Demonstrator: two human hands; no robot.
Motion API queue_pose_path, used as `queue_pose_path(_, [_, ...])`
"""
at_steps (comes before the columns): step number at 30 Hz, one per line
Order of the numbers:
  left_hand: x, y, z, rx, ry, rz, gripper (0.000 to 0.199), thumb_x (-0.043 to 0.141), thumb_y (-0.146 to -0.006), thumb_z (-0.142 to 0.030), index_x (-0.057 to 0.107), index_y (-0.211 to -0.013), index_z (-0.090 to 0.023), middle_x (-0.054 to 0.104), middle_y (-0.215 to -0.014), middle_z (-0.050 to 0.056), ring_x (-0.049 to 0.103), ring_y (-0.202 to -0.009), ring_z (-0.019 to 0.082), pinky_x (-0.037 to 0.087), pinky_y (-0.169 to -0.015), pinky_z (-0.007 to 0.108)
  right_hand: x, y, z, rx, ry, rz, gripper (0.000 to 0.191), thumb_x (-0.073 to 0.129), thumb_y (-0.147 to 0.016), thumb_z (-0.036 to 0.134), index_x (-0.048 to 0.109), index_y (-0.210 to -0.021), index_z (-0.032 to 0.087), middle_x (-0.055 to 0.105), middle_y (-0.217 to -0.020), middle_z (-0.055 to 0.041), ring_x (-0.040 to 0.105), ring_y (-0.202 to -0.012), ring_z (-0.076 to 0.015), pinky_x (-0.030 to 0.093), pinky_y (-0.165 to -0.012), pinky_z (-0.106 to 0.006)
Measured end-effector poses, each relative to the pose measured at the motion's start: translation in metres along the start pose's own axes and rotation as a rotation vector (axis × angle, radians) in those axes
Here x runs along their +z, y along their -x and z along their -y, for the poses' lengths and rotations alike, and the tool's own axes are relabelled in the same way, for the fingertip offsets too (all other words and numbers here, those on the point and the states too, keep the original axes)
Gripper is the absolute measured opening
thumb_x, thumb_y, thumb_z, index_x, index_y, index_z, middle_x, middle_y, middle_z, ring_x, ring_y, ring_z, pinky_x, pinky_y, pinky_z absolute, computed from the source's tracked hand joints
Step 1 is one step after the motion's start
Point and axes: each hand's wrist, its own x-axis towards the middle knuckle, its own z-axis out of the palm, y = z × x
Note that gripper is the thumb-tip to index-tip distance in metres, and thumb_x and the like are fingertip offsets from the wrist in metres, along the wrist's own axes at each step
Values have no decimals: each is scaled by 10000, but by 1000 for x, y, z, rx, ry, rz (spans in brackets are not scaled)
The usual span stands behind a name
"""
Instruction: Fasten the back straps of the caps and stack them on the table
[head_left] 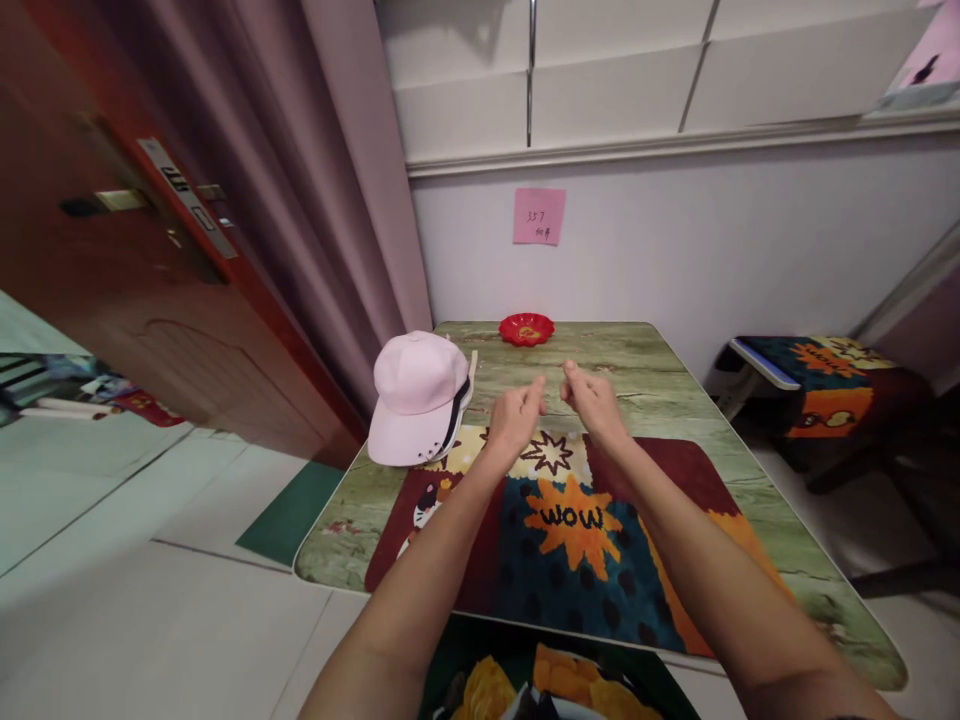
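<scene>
My left hand (517, 415) is closed with its thumb up, raised above the far part of a patterned mat (645, 470). A short gap away, my right hand (592, 400) is curled the same way, its thumb pointing up. No object shows in or between the two hands. To the left of my left hand, a pale pink cap (420, 375) lies with its brim toward me, over what looks like another cap with a dark edge. Beyond both hands, a red scalloped dish (526, 329) stands at the back of the table.
The green wood-patterned table (337, 540) stands against a wall bearing a pink note (538, 216). A mauve curtain (352, 150) and a brown door (172, 290) are at the left. A stool with a patterned cover (832, 370) stands at the right.
</scene>
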Motion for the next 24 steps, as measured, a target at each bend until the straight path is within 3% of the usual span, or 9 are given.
queue_pose_path(3, [21, 21, 41, 57, -205, -57, 300, 534, -948, -413, 709, -916, -172, 727, -894, 92, 662, -877, 254, 487, -831, 369, 11, 17, -44, 22, 46, -79, 594, 409, -927, 699, 576, -651, 200, 538, -581, 4, 484, -585, -149, 343, -592, -268])
queue_pose_path(6, [34, 42, 83, 131, -347, -72, 282, 600, -897, -264, 667, -1145, -146, 683, -1173, 165, 601, -1140, 312, 453, -999, 450, 20, 33, -88, 96, 104, -52, 560, 421, -899, 681, 564, -647, 203, 555, -592, -6, 485, -595, -157, 341, -598, -270])
queue_pose_path(8, [35, 51, 104, 160, -353, -20, 246, 611, -886, -234, 676, -1114, -166, 688, -1168, 147, 595, -1152, 307, 454, -1018, 460, 24, 40, -109, 123, 117, -11, 542, 439, -878, 679, 583, -664, 202, 573, -595, -10, 493, -589, -162, 337, -593, -270])
queue_pose_path(11, [33, 56, 119, 174, -330, 10, 142, 602, -893, -225, 696, -996, -199, 715, -1073, 101, 623, -1092, 268, 483, -1000, 423, 27, 43, -122, 144, 141, 32, 513, 439, -890, 646, 608, -683, 207, 590, -600, -13, 509, -598, -169, 325, -592, -267])
queue_pose_path(14, [32, 58, 118, 165, -319, -20, 185, 561, -916, -225, 694, -1045, -211, 718, -1072, 98, 633, -1071, 260, 490, -998, 432, 30, 42, -122, 160, 235, 71, 448, 481, -898, 600, 664, -746, 221, 615, -613, -19, 524, -612, -182, 285, -586, -270])
queue_pose_path(17, [22, 55, 104, 191, -339, -163, 245, 543, -945, -271, 678, -1142, -213, 697, -1185, 127, 604, -1176, 278, 437, -1076, 459, 33, 41, -121, 155, 378, 155, 403, 475, -928, 566, 702, -829, 249, 676, -687, -27, 560, -642, -189, 265, -591, -270])
queue_pose_path(20, [-10, 36, 84, 211, -422, -437, 367, 591, -937, -367, 627, -1263, -202, 603, -1369, 165, 500, -1348, 313, 327, -1174, 470, 34, 42, -122, 158, 411, 190, 403, 460, -947, 568, 702, -848, 262, 699, -717, -24, 581, -660, -194, 264, -591, -269])
queue_pose_path(24, [-71, -9, 68, 10, -541, -796, 812, 764, -784, -495, 436, -1451, -168, 379, -1571, 208, 314, -1486, 364, 220, -1221, 504, 33, 41, -123, 152, 391, 184, 404, 464, -950, 560, 699, -833, 253, 690, -704, -27, 573, -643, -189, 269, -588, -272])
